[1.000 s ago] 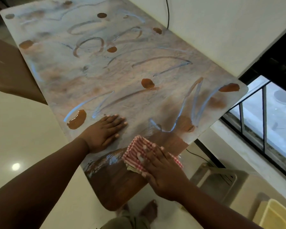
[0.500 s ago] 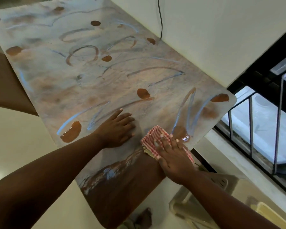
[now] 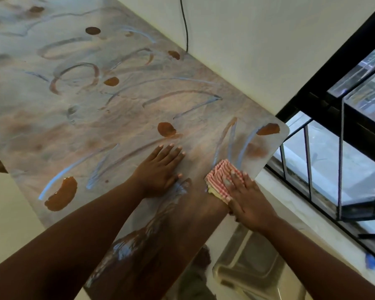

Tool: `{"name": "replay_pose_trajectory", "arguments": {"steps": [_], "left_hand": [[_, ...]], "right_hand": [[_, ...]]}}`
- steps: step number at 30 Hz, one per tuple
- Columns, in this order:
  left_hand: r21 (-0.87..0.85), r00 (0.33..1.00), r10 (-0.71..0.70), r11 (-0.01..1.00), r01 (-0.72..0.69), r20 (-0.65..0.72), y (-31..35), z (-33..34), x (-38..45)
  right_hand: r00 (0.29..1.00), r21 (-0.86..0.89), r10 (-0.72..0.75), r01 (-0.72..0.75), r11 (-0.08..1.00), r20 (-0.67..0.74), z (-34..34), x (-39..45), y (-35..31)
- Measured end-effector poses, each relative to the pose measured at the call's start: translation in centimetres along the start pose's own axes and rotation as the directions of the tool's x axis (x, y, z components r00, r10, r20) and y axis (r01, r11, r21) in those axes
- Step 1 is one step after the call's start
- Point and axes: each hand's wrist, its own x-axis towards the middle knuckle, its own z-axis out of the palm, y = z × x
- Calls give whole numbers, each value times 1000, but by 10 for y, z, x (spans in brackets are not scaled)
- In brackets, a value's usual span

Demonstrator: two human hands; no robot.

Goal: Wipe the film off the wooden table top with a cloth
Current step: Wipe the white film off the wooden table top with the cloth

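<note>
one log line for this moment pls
right hand presses cloth near table top right edge | left hand flat on film | near end wiped, rest filmed

table top [image 3: 121,118] cut off left and top, cloth [image 3: 220,179] partly under right hand [image 3: 248,198]

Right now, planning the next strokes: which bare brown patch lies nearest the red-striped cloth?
The faint brown patch just beyond the cloth; the others lie farther off.
</note>
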Motion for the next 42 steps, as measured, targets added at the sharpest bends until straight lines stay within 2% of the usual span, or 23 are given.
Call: {"name": "replay_pose_trajectory", "arguments": {"steps": [4, 7, 10, 14, 19, 23, 27, 31, 36, 42], "left_hand": [[-15, 1000, 21, 1000, -21, -13, 1, 2, 2], [-34, 1000, -23, 999, 23, -9, 1, 1, 1], [-44, 999, -31, 999, 31, 18, 2, -5, 1], [-62, 998, -43, 997, 46, 46, 3, -10, 6], [23, 996, -2, 1000, 0, 92, 7, -16, 17], [50, 999, 15, 999, -17, 45, 17, -28, 56], [-5, 999, -25, 1000, 25, 35, 29, -29, 112], [32, 998, 13, 999, -15, 68, 36, -18, 154], [50, 994, 49, 997, -54, 101, 38, -8, 180], [-113, 993, 47, 993, -35, 110, 32, -4, 184]], "right_hand": [[1000, 10, -6, 6, 1000, -13, -4, 35, -12], [987, 40, -150, 153, 987, -55, 0, 30, -26], [938, 97, -344, 345, 933, -32, 7, 8, -26], [882, 33, -471, 471, 881, -29, 1, 3, 24], [940, 50, -341, 341, 939, -16, -26, 45, 102], [961, 44, -277, 277, 960, -3, -29, 83, 81], [922, 84, -384, 387, 918, -52, -19, 71, 52], [890, 60, -452, 456, 888, -60, -12, 50, 90], [954, 91, -297, 300, 949, -53, -32, 78, 162], [987, 71, -158, 160, 985, -37, -32, 101, 147]]}}
